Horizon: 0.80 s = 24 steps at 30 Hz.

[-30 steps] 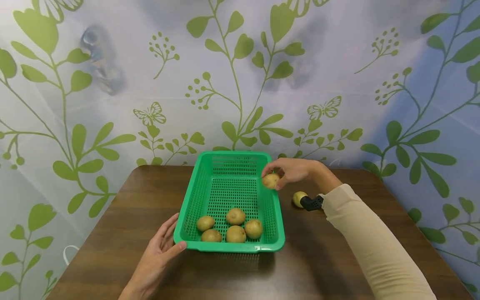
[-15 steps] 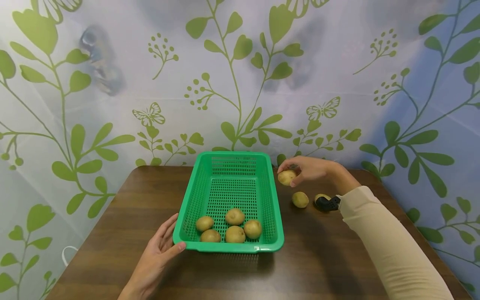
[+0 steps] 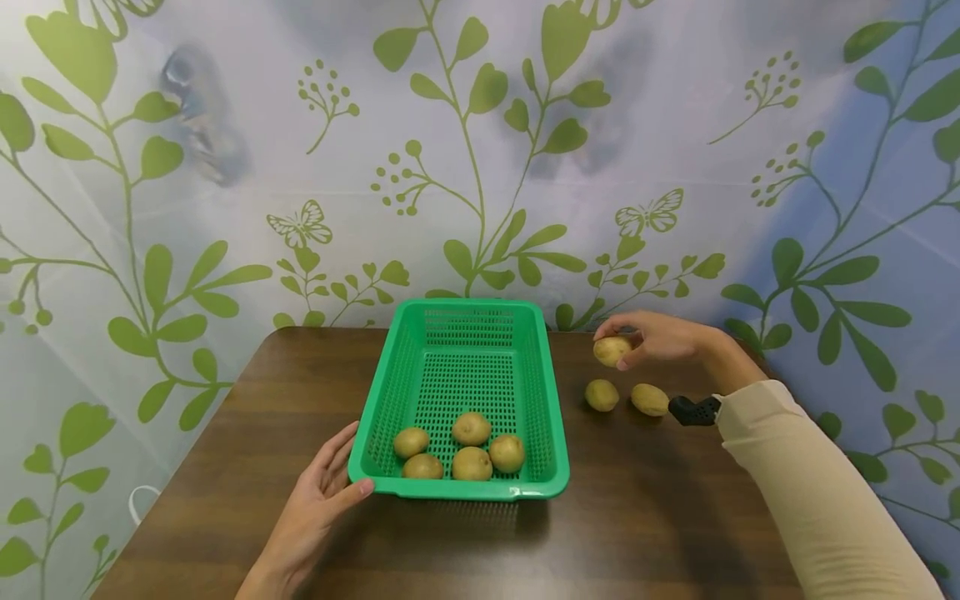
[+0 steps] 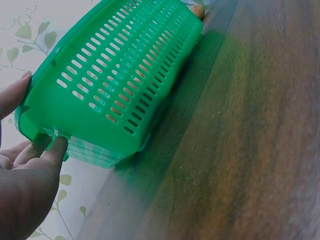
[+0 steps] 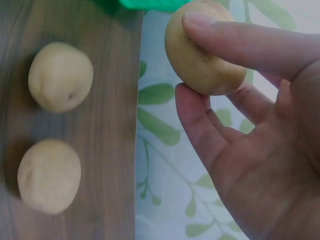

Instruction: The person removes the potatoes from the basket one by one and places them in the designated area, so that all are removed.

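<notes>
A potato [image 5: 200,55] is pinched between the thumb and fingers of my right hand [image 3: 660,336], held above the far right part of the table. Two more potatoes lie below that hand on the wood, one on the left [image 3: 602,395] and one on the right [image 3: 649,400]. My left hand [image 3: 315,508] grips the near left corner of a green perforated basket [image 3: 373,400], thumb on the rim and fingers beneath it, as the left wrist view shows. Several potatoes [image 3: 471,429] sit at the basket's near end.
The brown wooden table [image 3: 637,517] reaches back to a leaf-patterned curtain [image 3: 480,167]. A black strap-like piece [image 3: 693,411] hangs at the right wrist, close to the right-hand loose potato. A thin white loop [image 3: 141,504] shows at the table's left edge.
From the basket's right rim, my right hand has moved right with the potato and is now beyond the two loose ones. The left hand and basket stay in place.
</notes>
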Each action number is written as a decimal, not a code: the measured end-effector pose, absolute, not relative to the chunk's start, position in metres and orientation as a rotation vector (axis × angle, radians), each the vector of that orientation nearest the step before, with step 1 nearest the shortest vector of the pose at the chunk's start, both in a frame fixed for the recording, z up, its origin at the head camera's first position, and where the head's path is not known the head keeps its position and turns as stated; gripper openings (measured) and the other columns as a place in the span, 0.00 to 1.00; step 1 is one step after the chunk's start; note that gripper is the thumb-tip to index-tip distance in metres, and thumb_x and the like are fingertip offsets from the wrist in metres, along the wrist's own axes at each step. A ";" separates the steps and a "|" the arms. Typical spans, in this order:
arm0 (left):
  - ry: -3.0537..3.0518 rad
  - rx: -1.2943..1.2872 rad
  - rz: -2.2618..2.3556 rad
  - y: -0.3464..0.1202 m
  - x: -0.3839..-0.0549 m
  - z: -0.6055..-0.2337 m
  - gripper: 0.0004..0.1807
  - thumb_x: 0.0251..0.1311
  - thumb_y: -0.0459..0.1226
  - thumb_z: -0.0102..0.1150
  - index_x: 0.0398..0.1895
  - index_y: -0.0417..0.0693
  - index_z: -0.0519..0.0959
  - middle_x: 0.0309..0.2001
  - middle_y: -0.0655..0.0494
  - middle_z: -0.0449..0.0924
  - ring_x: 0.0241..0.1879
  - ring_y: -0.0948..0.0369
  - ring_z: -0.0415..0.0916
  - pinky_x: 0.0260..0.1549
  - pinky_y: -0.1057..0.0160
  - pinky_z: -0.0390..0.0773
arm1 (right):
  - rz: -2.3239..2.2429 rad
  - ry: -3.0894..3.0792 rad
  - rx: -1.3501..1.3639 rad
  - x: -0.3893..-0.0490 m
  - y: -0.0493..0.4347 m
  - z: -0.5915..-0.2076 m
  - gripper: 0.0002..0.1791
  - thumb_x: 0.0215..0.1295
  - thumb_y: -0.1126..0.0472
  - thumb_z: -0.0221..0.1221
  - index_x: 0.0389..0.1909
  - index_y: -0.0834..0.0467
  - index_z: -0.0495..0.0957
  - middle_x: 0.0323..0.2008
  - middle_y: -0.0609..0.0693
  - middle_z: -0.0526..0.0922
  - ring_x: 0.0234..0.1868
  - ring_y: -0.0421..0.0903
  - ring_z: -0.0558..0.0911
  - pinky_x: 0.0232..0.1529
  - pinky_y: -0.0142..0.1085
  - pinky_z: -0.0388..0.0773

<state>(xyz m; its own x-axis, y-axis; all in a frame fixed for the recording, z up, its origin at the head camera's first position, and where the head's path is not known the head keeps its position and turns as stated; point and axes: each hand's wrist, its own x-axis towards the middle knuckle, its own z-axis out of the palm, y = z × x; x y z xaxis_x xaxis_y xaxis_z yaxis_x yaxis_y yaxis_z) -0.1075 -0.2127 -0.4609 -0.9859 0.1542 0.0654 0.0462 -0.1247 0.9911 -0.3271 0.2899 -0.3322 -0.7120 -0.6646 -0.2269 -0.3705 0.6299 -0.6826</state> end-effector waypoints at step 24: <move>2.018 0.239 2.332 -0.212 -0.109 -0.463 0.41 0.70 0.25 0.59 0.82 0.43 0.52 0.79 0.40 0.52 0.72 0.62 0.65 0.62 0.63 0.73 | -0.944 2.462 -0.594 -0.321 0.364 -0.361 0.31 0.70 0.59 0.67 0.70 0.59 0.70 0.73 0.67 0.62 0.69 0.75 0.65 0.57 0.59 0.77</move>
<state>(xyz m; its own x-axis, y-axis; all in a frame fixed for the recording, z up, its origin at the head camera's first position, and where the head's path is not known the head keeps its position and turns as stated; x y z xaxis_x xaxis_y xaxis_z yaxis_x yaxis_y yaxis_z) -0.1089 -0.2121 -0.4627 -0.9869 0.1377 0.0844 0.0637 -0.1480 0.9869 -0.3213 0.3637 -0.3614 -0.8132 -0.5298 -0.2408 -0.2329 0.6754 -0.6997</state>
